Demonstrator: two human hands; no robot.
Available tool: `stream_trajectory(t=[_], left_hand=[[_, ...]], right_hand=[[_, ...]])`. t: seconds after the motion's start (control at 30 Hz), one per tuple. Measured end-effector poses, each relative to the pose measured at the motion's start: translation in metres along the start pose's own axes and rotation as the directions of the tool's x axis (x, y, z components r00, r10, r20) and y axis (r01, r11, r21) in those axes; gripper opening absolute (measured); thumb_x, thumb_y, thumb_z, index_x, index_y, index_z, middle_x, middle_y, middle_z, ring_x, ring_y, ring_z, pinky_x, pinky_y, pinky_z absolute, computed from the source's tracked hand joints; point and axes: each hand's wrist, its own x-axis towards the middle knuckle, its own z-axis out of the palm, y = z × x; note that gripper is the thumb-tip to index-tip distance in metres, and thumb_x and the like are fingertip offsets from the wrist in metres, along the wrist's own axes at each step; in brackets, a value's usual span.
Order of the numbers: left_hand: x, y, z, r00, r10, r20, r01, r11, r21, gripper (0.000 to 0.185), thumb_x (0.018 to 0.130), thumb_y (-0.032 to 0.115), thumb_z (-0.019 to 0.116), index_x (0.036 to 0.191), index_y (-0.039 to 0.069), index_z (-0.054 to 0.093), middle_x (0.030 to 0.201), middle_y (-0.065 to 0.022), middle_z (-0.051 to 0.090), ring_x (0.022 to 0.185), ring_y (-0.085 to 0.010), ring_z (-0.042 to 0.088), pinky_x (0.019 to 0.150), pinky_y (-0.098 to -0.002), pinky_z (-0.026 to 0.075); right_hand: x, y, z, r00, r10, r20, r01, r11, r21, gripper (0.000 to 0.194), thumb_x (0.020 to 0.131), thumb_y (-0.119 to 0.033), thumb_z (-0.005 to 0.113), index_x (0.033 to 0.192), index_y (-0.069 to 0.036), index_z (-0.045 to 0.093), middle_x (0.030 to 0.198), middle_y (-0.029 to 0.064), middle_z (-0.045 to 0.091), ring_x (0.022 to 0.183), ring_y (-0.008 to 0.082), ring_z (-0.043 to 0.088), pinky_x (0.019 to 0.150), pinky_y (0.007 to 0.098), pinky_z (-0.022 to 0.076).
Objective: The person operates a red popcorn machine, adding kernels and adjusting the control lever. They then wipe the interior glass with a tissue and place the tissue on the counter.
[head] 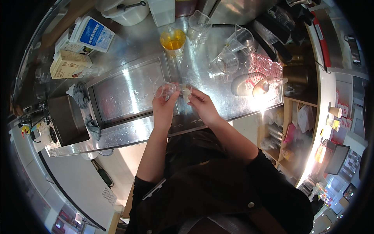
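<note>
Both hands meet over the stainless steel counter, near the right edge of a sunken steel tray. My left hand is closed on a clear plastic cup, tilted on its side. At my right hand's fingertips is a small clear cup-like piece with something pale at its lower part; the two clear pieces touch or nearly touch. Beyond the hands stands a clear measuring jug holding yellow-orange liquid, with an empty clear jug beside it.
Two clear jugs stand right of centre, near red-and-white packaging and another clear pitcher. Cartons and a white jug with a blue label stand at left. Grey cloths lie beside the sink. A white tub is at the back.
</note>
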Motion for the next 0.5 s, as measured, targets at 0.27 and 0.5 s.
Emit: stream_trajectory(t=[0.27, 0.5], left_hand=[[-0.035, 0.015, -0.026, 0.939, 0.238, -0.248, -0.132, 0.916, 0.379, 0.027, 0.083, 0.001, 0.063, 0.109, -0.001, 0.055, 0.114, -0.0098, 0.058, 0.1, -0.016, 0.057, 0.086, -0.0278, 0.046], [-0.087, 0.028, -0.061, 0.907, 0.243, -0.344, -0.098, 0.916, 0.389, 0.033, 0.081, -0.003, 0.062, 0.113, -0.002, 0.054, 0.121, -0.0134, 0.055, 0.107, -0.0192, 0.054, 0.091, -0.0311, 0.043]], right_hand=[[0.016, -0.005, -0.007, 0.915, -0.389, 0.107, 0.339, 0.6, -0.725, 0.026, 0.087, -0.007, 0.056, 0.112, -0.005, 0.062, 0.099, 0.0058, 0.06, 0.089, 0.0176, 0.058, 0.077, 0.0288, 0.0476], [0.091, -0.03, 0.004, 0.741, -0.648, 0.176, 0.176, -0.066, -0.982, 0.034, 0.079, -0.002, 0.054, 0.112, -0.008, 0.061, 0.1, 0.009, 0.056, 0.089, 0.0282, 0.055, 0.077, 0.036, 0.0494]])
